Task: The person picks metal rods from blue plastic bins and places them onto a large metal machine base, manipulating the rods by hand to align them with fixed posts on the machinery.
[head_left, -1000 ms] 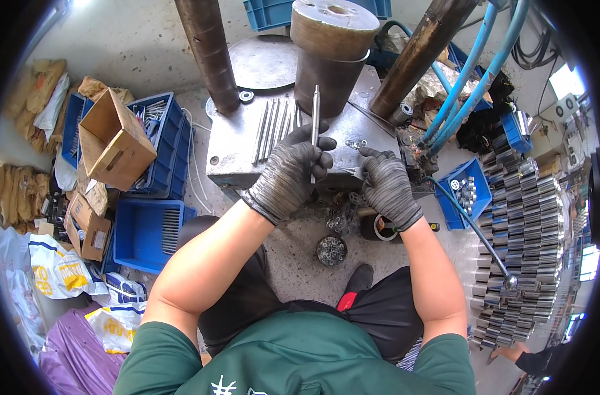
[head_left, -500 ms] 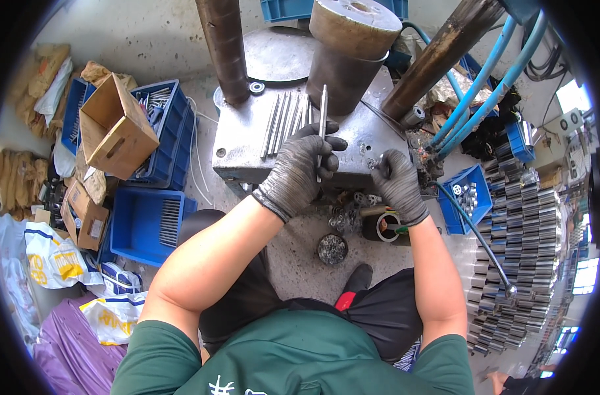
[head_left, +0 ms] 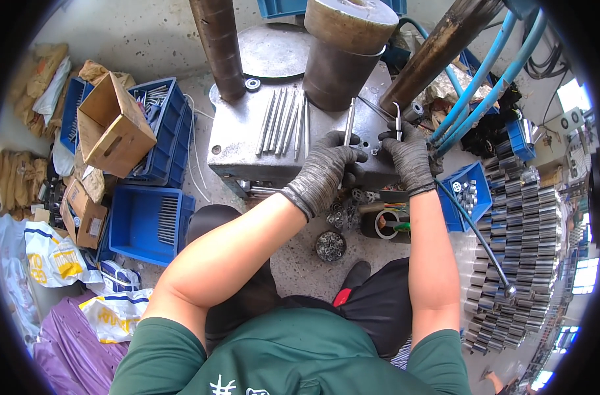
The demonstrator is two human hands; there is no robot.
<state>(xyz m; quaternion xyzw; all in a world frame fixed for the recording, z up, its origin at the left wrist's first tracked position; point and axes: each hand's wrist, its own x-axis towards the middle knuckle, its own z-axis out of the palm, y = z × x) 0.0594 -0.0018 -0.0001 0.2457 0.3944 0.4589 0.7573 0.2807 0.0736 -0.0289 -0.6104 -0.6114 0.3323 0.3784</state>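
Note:
My gloved left hand (head_left: 326,168) is closed around a slim metal rod (head_left: 350,118), which points up and away over the front of a thick steel block (head_left: 237,148). In my gloved right hand (head_left: 408,161) is a thin metal tool (head_left: 398,122) with a bent tip, its lower part hidden by the fingers. That hand is beside the block's right front corner, apart from the rod. Several similar rods (head_left: 280,125) lie side by side on the block, left of my hands. Small bits (head_left: 377,143) lie on the block between my hands.
A heavy steel cylinder (head_left: 343,72) stands on the block between two round columns (head_left: 220,49). Blue bins (head_left: 142,224) and cardboard boxes (head_left: 112,128) sit at left. A blue bin of small parts (head_left: 468,194), hoses (head_left: 494,85) and stacked metal cylinders (head_left: 510,257) are at right.
My left hand has moved right with the rod. My right hand has risen slightly and turned, and the bent-tipped tool now shows upright in it.

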